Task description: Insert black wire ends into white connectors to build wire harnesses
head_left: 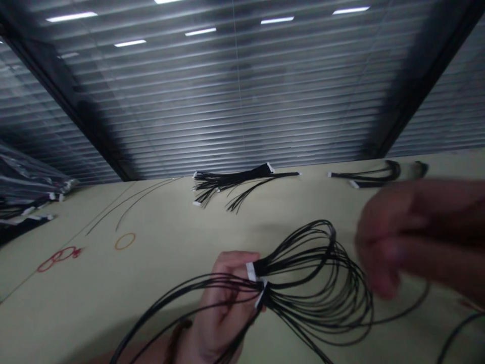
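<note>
My left hand (223, 308), at the bottom centre, is closed round a bundle of thin black wires (322, 303) beside two white connectors, an upper one (251, 271) and a lower one (261, 296). Wires loop out to the right from the connectors, and others trail down to the left across my fingers. My right hand (394, 237) is blurred by motion at the right, near the outer side of the loops. Its fingers look bent together, and whether they hold anything is unclear. A single thin wire curves below it.
Black wire bundles with white ends (235, 177) lie at the table's back edge, with more bundles (375, 174) further right. At the left are a plastic bag (34, 172), red rings (56, 259), an orange ring (125, 241) and loose wires. Blinds (235, 101) stand behind the table (159, 263).
</note>
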`<state>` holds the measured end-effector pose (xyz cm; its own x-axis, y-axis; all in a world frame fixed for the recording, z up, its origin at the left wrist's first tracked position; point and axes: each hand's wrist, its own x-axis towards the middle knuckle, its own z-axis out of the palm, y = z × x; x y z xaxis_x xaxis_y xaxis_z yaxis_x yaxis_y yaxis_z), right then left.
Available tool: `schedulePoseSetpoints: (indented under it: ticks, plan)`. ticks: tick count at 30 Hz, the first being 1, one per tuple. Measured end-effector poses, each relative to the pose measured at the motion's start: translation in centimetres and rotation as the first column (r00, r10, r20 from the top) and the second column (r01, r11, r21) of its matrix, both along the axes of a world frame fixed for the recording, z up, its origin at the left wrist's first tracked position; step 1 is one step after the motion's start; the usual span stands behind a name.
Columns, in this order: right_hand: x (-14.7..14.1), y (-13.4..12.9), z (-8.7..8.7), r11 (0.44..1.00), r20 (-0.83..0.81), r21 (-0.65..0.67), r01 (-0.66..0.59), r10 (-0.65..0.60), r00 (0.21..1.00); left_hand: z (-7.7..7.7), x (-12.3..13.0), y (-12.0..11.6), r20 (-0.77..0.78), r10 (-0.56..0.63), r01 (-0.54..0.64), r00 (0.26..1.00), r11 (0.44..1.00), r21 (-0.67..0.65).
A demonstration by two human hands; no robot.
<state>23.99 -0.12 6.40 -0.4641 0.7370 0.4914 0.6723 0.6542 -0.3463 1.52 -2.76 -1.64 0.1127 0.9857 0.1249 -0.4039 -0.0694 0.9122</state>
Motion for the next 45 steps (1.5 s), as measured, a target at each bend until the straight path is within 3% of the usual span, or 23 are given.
schedulePoseSetpoints:
  ticks: [2, 6, 9, 15, 18, 22, 27, 30, 34, 38, 45]
  plan:
    - [-1.3, -1.4, -0.8, 0.999, 0.053, -0.039, -0.012, 0.014, 0.999, 0.2, 0.1, -0.2, 0.033, -0.018, 0.018, 0.999, 1.0, 0.001]
    - [-2.9, -2.5, -2.6, 0.981, 0.139, 0.163, -0.104, 0.082, 0.987, -0.2, 0.2, -0.4, 0.09, -0.079, 0.078, 0.993, 0.997, 0.015]
    - [-3.2, -2.2, -3.1, 0.962, 0.17, 0.206, -0.18, 0.146, 0.975, -0.8, -0.2, -0.5, 0.061, -0.124, 0.122, 0.99, 0.992, 0.029]
    - [-3.4, -2.1, -3.3, 0.948, 0.12, 0.282, -0.144, 0.114, 0.986, -0.8, -1.1, -0.4, -0.082, -0.128, 0.131, 0.988, 0.991, 0.025]
    - [-3.5, -2.3, -3.4, 0.958, 0.113, 0.255, -0.133, 0.107, 0.988, -0.3, -1.2, -0.4, -0.139, -0.136, 0.142, 0.981, 0.989, 0.031]
    - [-3.7, -2.2, -3.2, 0.963, 0.145, 0.224, -0.148, 0.117, 0.983, 0.2, -0.8, -0.7, -0.105, -0.113, 0.112, 0.988, 0.993, -0.023]
    - [-4.4, -2.0, -2.4, 0.931, 0.164, 0.333, -0.15, 0.1, 0.981, 0.3, -0.5, -1.0, -0.064, -0.132, 0.129, 0.989, 0.99, -0.05]
    - [-4.6, -2.0, -2.4, 0.939, 0.124, 0.318, -0.135, 0.1, 0.987, 0.0, -0.6, -1.0, -0.091, -0.146, 0.14, 0.985, 0.988, -0.06]
    - [-4.8, -1.9, -2.7, 0.959, 0.124, 0.234, -0.16, 0.134, 0.983, -0.5, -0.6, -0.7, -0.106, -0.195, 0.197, 0.975, 0.98, 0.011]
    - [-5.2, -1.8, -2.9, 0.949, 0.096, 0.266, -0.169, 0.149, 0.984, -0.6, -0.5, -0.5, -0.094, -0.2, 0.207, 0.975, 0.975, 0.076]
    - [-5.1, -2.1, -2.7, 0.949, 0.077, 0.293, -0.119, 0.101, 0.992, -0.7, -0.9, -0.9, -0.109, -0.147, 0.143, 0.983, 0.989, -0.042]
